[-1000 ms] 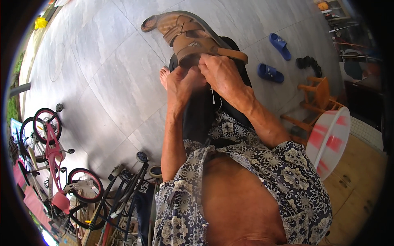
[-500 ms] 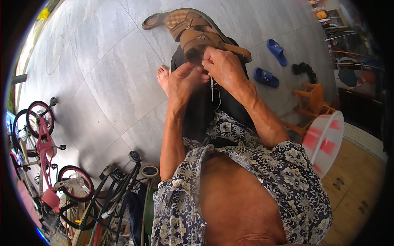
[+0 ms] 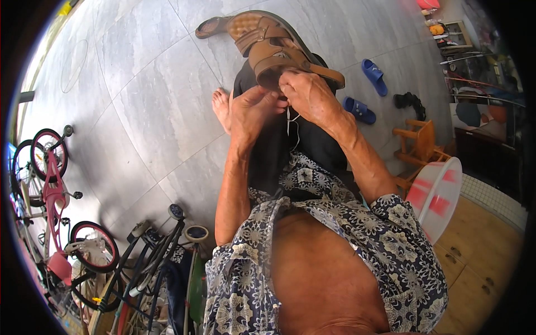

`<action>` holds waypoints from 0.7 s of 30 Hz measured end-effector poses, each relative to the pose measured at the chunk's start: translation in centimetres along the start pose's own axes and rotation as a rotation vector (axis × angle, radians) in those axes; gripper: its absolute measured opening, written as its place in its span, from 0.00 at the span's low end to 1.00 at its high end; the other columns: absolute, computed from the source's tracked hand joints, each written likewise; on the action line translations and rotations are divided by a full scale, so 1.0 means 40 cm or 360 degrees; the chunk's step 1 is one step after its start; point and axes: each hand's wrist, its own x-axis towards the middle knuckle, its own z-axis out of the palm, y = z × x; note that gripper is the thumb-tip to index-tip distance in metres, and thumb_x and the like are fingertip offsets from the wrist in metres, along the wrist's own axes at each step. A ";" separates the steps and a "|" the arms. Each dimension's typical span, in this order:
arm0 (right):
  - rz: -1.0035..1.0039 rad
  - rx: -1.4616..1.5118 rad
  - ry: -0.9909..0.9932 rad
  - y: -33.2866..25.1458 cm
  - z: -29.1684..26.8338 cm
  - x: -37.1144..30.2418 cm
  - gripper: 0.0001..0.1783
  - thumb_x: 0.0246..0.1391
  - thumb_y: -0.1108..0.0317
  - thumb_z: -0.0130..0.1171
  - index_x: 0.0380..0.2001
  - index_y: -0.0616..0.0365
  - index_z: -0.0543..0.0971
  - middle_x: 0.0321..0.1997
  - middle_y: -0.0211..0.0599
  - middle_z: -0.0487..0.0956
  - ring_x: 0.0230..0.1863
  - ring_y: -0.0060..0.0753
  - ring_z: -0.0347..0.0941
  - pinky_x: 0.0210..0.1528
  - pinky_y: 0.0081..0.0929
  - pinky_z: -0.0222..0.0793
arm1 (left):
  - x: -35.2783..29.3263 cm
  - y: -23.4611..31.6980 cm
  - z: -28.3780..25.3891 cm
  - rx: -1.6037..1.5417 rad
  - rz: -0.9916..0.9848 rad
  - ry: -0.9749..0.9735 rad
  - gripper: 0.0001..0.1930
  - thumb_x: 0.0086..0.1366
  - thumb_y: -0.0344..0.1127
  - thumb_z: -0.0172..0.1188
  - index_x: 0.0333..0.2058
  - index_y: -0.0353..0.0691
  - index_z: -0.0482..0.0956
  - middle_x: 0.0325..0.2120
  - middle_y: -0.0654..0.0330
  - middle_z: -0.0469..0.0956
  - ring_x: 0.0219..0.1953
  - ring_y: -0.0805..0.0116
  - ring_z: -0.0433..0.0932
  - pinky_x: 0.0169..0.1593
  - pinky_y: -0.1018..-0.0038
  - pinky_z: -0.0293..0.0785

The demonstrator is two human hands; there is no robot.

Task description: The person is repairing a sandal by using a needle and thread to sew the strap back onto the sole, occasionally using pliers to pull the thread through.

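Note:
A brown sandal (image 3: pixel 273 54) with a tan, bumpy insole lies across my dark-trousered legs, its strap opening turned toward me. My left hand (image 3: pixel 255 107) is closed in a pinch just below that opening. Fingers curled, my right hand (image 3: pixel 310 96) touches the near edge of the sandal's strap, and its fingertips are partly hidden. Both hands' fingertips nearly meet. A white thread (image 3: pixel 289 120) hangs in a loop beneath them over the trousers. What lies between the fingers is too small to make out. Another brown sandal (image 3: pixel 213 27) shows beyond the first.
My bare foot (image 3: pixel 221 106) rests on the grey tiled floor. Two blue slippers (image 3: pixel 374 77), a dark shoe (image 3: pixel 410 105), a small wooden stool (image 3: pixel 420 142) and a red-and-white tub (image 3: pixel 438 195) stand to the right. A pink bicycle (image 3: pixel 54 195) and folded black frames (image 3: pixel 153 251) are at left.
The right hand has shifted slightly down and to the right along the sandal's edge. The left hand stays pinched beneath it. The whole view has turned a little.

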 end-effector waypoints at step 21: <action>0.0387 0.0083 -0.0061 -0.020 -0.006 0.034 0.11 0.67 0.68 0.60 0.38 0.68 0.82 0.33 0.56 0.86 0.36 0.55 0.86 0.40 0.46 0.81 | 0.016 -0.011 0.000 -0.0049 0.0013 -0.0010 0.10 0.78 0.30 0.62 0.48 0.28 0.85 0.38 0.54 0.88 0.40 0.67 0.88 0.47 0.75 0.87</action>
